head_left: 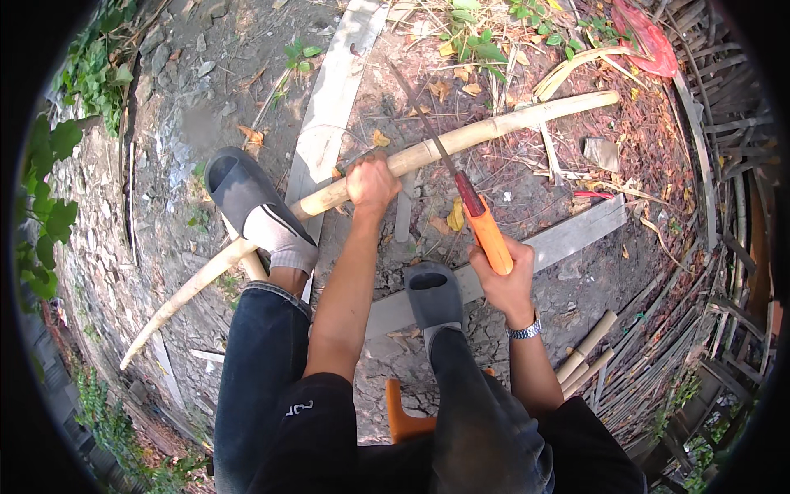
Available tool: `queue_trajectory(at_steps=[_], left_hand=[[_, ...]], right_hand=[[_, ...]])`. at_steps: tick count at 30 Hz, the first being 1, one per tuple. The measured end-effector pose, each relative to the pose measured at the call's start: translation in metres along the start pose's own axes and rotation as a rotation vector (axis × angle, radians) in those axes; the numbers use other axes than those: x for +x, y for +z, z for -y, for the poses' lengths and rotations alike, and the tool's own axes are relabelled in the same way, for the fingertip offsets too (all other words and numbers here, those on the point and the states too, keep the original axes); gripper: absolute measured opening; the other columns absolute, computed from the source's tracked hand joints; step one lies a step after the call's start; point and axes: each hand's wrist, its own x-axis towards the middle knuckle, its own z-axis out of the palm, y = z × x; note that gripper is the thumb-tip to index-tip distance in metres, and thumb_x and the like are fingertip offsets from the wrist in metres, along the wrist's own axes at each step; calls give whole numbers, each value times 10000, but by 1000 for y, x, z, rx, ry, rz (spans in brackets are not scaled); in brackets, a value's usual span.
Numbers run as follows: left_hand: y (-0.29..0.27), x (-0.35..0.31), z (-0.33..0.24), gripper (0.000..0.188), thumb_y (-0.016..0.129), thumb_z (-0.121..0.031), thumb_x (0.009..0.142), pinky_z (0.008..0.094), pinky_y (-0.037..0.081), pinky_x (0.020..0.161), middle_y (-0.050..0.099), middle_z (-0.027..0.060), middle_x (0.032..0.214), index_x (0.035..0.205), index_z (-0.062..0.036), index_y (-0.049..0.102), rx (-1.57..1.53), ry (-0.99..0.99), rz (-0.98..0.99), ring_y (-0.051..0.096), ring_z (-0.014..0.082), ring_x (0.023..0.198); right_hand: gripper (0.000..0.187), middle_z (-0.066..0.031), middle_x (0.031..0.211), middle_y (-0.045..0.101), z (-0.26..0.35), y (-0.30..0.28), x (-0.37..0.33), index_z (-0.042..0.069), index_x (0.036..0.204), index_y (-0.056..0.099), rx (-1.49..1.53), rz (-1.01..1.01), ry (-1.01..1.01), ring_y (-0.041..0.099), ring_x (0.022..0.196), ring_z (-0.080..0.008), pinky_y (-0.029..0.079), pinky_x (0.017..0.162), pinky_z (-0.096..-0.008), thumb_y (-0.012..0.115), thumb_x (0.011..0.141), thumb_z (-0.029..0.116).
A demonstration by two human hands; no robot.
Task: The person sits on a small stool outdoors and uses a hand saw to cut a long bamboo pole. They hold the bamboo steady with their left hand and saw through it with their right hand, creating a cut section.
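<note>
A long, curved, pale bamboo-like pole [514, 123] runs slantwise from lower left to upper right. My left hand [373, 180] is wrapped around it near its middle. My left shoe [239, 185] presses on the pole a little further left. In my right hand [505, 276] is a handsaw [489, 236] with an orange grip, a red section and a narrow dark blade. The blade crosses over the pole to the right of my left hand; whether its teeth have cut in cannot be made out. The pole's left part rests across another short pole [253, 265].
Flat grey boards [580, 235] lie on the dirt, one in front of my right shoe [434, 296]. Short cut pole pieces [586, 350] and a heap of thin sticks [658, 329] are at the right. A red plastic bag [646, 41] lies far right. An orange seat edge [403, 416] shows beneath me.
</note>
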Motion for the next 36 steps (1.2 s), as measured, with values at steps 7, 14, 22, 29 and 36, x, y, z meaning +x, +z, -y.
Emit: queue_trajectory(at_steps=[7,14,22,29,36], left_hand=[[14,-2,-1,301,755,-256,725,423,531,899,740,88,993,980,-112,681,-42,39,-115,712,285,999],[15,-6,-1,285,763,-264,746,424,517,903,736,81,994,977,-120,678,-82,90,-221,702,277,987],[9,-8,0,278,760,-273,773,420,496,891,727,69,1009,991,-120,680,-67,70,-158,684,251,1018],[11,-7,-1,333,784,-327,767,415,504,898,733,53,1054,1019,-138,677,-50,52,-140,683,260,1054],[12,-4,1,315,774,-318,767,415,522,903,742,61,1018,1006,-132,688,-25,49,-106,701,267,1021]], right_hand=[[88,15,692,612,6,-72,-33,-46,896,724,55,-107,-9,523,618,-39,425,564,-244,745,835,13],[94,32,722,601,-39,-65,-67,-16,813,660,203,-172,61,512,646,-39,425,597,-237,738,859,11],[65,25,735,607,-41,-58,-62,-32,853,675,204,-107,117,517,660,-38,429,595,-235,726,861,6],[233,18,721,625,-35,-50,-60,-71,1069,746,156,-81,70,542,658,-43,450,597,-242,726,852,9],[78,15,667,595,-50,-45,-69,-39,909,699,153,-10,144,532,606,-46,440,562,-251,721,852,10]])
